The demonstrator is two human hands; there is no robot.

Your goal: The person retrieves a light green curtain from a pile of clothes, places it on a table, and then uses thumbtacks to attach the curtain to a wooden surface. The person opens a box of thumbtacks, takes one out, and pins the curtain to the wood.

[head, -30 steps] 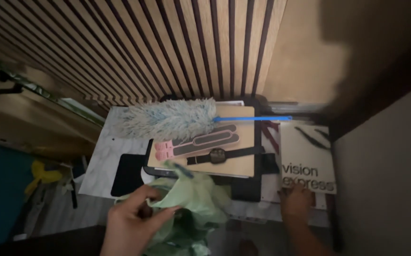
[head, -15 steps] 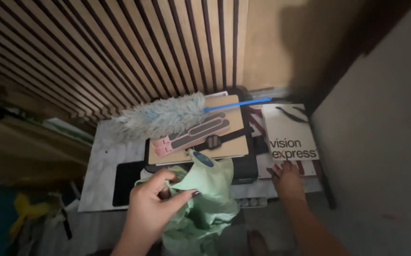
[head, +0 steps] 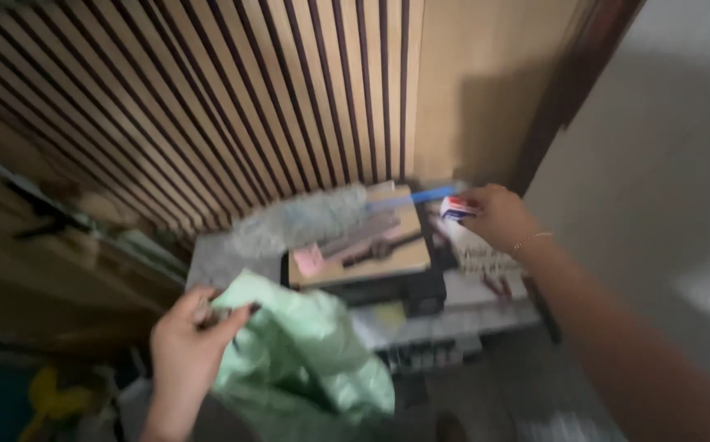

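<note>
While left hand (head: 187, 344) clutches green bag (head: 306, 360) | right hand (head: 494, 217) pinches small box (head: 456, 209)

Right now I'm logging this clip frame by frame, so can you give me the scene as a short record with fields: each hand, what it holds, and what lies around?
left hand: grips a light green plastic bag, held low in front
right hand: fingers closed on a small white, red and blue object, too blurred to identify
surface: low table by a slatted wooden wall
on the table: tan board, grey feather duster with blue handle
image quality: motion-blurred
</note>
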